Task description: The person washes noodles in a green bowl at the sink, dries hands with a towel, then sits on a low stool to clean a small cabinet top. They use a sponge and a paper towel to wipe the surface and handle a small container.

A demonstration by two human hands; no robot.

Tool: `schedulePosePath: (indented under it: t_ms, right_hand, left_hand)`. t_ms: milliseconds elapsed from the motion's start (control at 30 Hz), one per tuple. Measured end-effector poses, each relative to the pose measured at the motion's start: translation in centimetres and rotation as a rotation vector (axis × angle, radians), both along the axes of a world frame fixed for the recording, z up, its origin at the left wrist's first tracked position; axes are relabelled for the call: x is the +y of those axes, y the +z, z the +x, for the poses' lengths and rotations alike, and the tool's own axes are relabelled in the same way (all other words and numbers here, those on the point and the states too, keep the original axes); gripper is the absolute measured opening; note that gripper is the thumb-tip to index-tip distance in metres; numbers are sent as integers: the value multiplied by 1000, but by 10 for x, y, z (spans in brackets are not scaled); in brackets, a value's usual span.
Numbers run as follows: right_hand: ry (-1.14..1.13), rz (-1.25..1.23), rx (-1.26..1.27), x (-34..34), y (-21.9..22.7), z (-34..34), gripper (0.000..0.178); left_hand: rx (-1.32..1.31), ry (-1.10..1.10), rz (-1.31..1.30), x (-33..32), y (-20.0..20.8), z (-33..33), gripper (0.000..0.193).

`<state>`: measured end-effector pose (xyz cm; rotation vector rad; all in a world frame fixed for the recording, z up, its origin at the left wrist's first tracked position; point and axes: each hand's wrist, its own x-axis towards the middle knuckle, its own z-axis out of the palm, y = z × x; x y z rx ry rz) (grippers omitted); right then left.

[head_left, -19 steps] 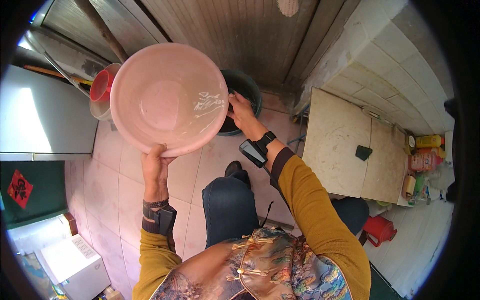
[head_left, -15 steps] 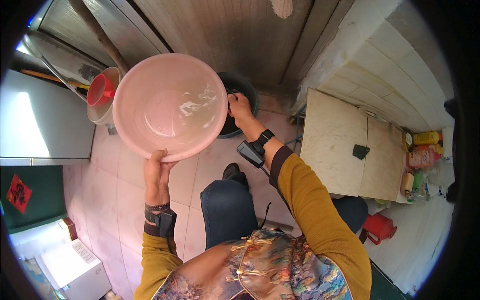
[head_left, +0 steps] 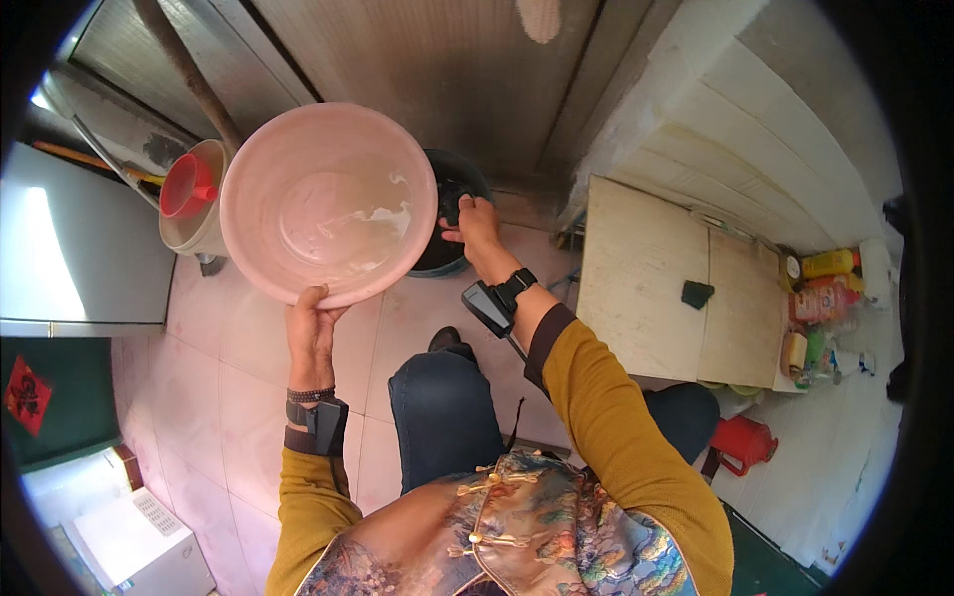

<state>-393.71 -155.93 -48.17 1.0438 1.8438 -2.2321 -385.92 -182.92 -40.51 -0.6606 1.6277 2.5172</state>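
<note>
My left hand is closed on the near rim of a large pink plastic basin, thumb over the edge. The basin is held off the floor; shiny wet patches show on its inside, toward the right. Behind its right side stands a dark bucket, partly hidden by the basin. Over the bucket's opening is my right hand, just right of the basin's rim. Its fingers are curled beside something dark that merges with the bucket's dark inside, so I cannot make out what it is.
A pale bucket with a red dipper stands at the left. To the right is a board-topped table with a dark green pad. Bottles stand beyond it. A red watering-can-like container is at the lower right.
The basin has shifted slightly left, and the wet shine inside it has changed shape. My right hand has come away from beside the rim, its fingers more spread. The whole view has shifted a little.
</note>
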Motion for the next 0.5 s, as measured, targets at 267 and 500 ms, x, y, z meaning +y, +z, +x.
schedulePosePath:
  t_ms: [267, 500]
  right_hand:
    - [-412, -269, 335, 32, 40, 22, 37]
    - [-406, -246, 510, 139, 95, 107, 31]
  left_hand:
    - [-44, -43, 147, 15, -50, -11, 46]
    - [-106, -202, 318, 74, -107, -20, 21]
